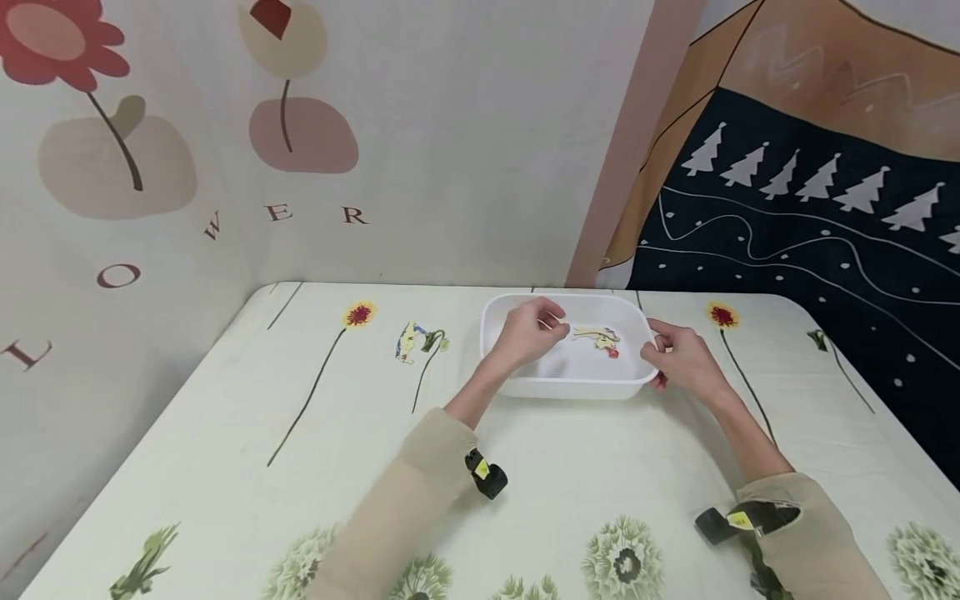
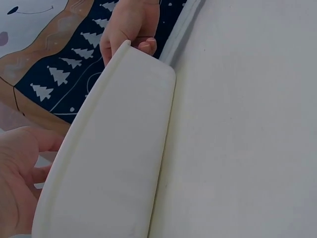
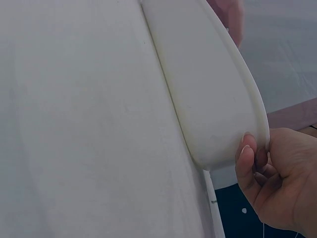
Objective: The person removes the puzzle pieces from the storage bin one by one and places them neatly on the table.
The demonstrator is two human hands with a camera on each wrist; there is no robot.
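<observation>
- Found pinched at its end rim by the right hand: white tray.
- Judged light, fairly stiff, slippery; best held at both end rims.
- Noted beyond left fingertips, inside: colourful figure, perhaps printed.
- Observed above interior: left hand, fingers loosely bent, nothing seen held.
- Noted beneath: tablecloth.

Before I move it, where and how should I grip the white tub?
Probably hold the white tub by its rim at both short ends, from left and right: the walls slope outward to a lip fingers can hook under, and it sits upright. The right hand grips the right end; the left hand is over it.
</observation>
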